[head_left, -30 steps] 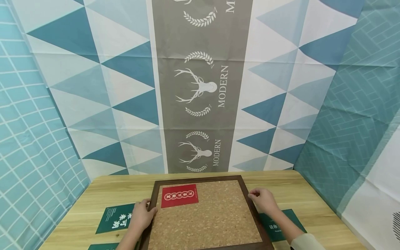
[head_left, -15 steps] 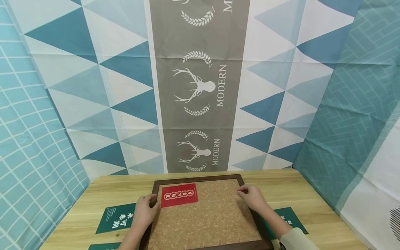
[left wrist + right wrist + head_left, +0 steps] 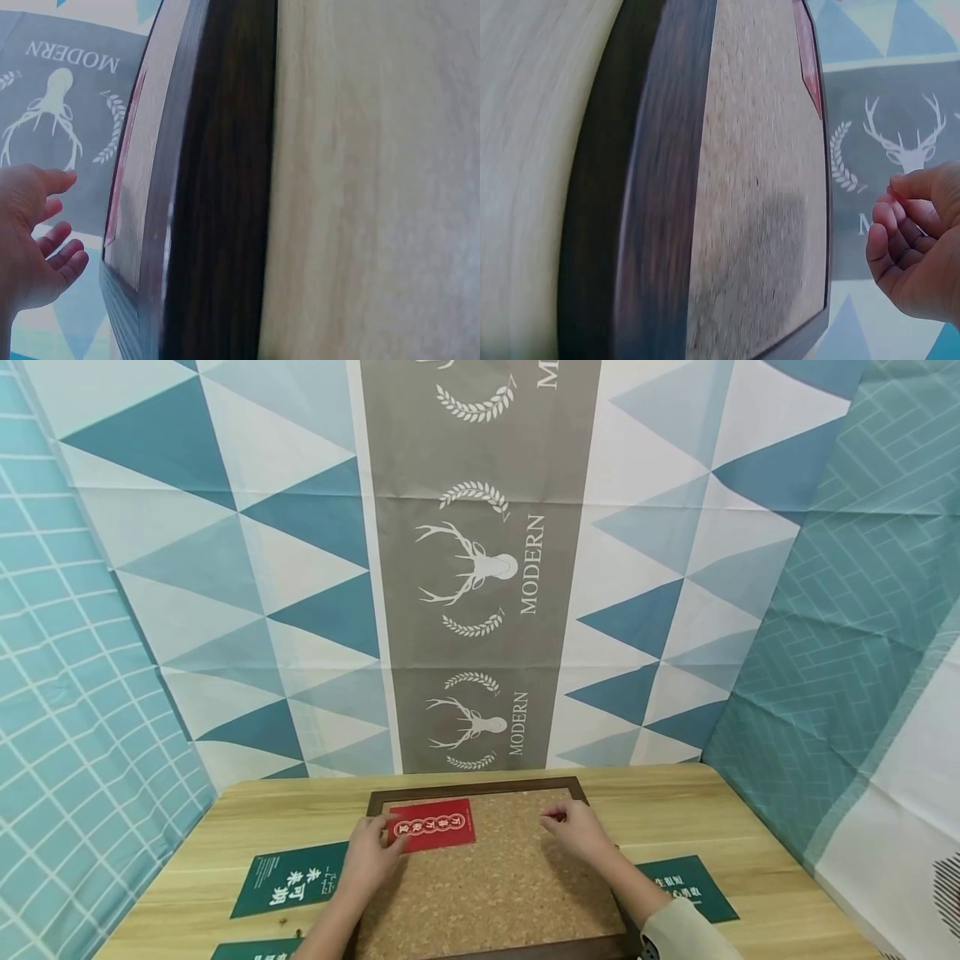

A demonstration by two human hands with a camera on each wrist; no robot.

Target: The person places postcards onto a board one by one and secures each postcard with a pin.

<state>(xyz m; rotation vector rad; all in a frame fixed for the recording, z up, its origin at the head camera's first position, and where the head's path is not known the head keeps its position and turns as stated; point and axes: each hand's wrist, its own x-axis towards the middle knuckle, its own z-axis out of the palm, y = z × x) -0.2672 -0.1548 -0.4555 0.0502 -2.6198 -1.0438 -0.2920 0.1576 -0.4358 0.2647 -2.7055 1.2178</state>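
A cork board (image 3: 487, 893) in a dark wooden frame (image 3: 480, 787) lies on the table, with a red card (image 3: 444, 827) of pale lettering at its far left corner. My left hand (image 3: 369, 852) reaches over the left frame edge, fingertips overlapping the card's left end in the head view. Its thumb and fingers are spread apart in the left wrist view. Over the right half of the cork hovers my right hand (image 3: 576, 828), casting a shadow. In the right wrist view its thumb and forefinger meet at the tips, other fingers curled; I cannot tell whether something tiny is between them.
Green cards with white lettering lie on the wooden table (image 3: 772, 893): one left of the board, a card (image 3: 255, 952) at the near left, and another card (image 3: 701, 889) on the right. A patterned cloth (image 3: 480, 635) hangs behind the table's far edge.
My right hand has moved left from the right frame edge to above the cork, thumb and forefinger still together. My left hand has let go of the left frame edge and moved to the red card.
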